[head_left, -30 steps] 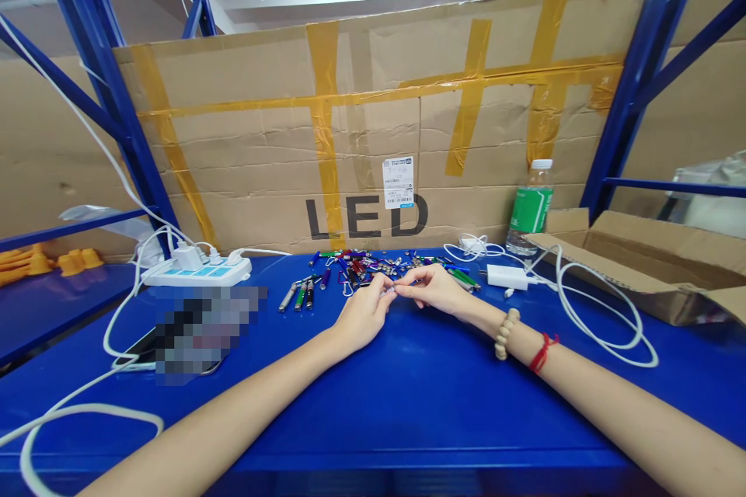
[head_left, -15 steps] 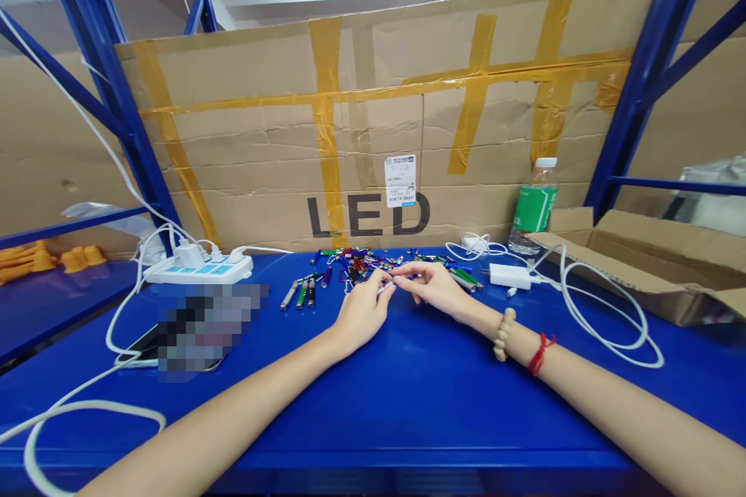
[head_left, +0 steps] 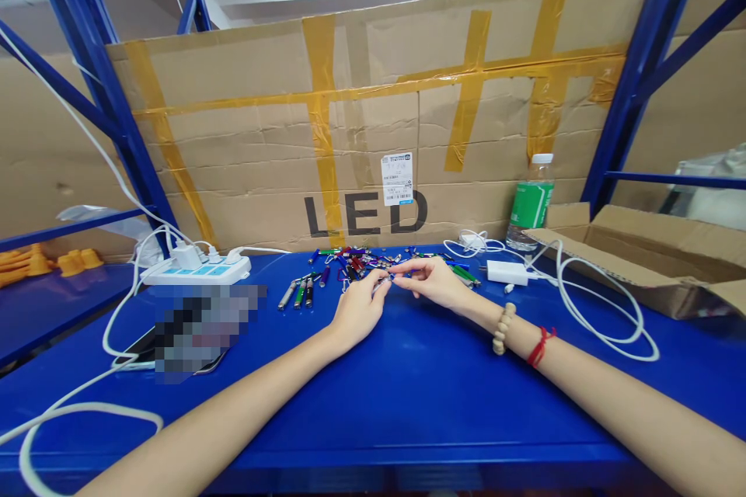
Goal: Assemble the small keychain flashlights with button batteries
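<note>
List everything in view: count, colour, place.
Tubes: many, mixed, centre
Power strip: one, white, left
Blurred device: one, dark, left
Cables: several, white, both sides
Adapters: two, white, right
Bottle: one, green-labelled, right
Open box: one, brown, right
LED cardboard: one, brown, back
Orange parts: several, left
Rack: one, blue, both sides
Table: one, blue, beneath
Plastic: some, clear, both sides
Bracelets: two, beige and red, right wrist
Left hand, right hand: one each, centre

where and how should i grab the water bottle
Probably best around the green label, coming from the front left: the bottle stands upright with its rounded side exposed there, while the open box crowds its lower right and cardboard stands behind.
</note>
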`<state>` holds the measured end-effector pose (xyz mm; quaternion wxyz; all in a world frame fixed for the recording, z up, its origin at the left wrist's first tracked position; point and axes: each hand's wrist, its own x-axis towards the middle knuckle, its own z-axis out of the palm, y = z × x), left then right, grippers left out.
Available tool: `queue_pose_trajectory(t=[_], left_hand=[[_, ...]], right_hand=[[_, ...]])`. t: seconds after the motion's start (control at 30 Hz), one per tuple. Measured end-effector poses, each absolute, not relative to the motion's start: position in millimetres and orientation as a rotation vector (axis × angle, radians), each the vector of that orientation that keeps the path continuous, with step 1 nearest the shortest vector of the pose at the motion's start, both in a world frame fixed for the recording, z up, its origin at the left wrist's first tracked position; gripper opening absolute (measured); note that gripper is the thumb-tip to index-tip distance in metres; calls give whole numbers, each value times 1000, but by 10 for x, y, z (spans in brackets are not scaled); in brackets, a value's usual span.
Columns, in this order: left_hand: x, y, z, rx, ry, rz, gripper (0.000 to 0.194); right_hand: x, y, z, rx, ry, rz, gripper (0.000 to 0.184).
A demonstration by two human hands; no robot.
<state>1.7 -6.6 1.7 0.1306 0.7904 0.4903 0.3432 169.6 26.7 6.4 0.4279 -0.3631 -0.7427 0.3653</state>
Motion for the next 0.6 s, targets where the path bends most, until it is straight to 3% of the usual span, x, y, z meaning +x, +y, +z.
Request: queue_pose_trajectory(t=[0.33, 0.6], left_hand=[[-9, -34, 5, 2391, 1231, 863, 26], [-17, 6, -65, 2430, 1134, 867, 18]], right_hand=[[1795, 356, 10, -749, -1956, 926, 29], [1824, 400, -62, -748, -1972, 939, 30]])
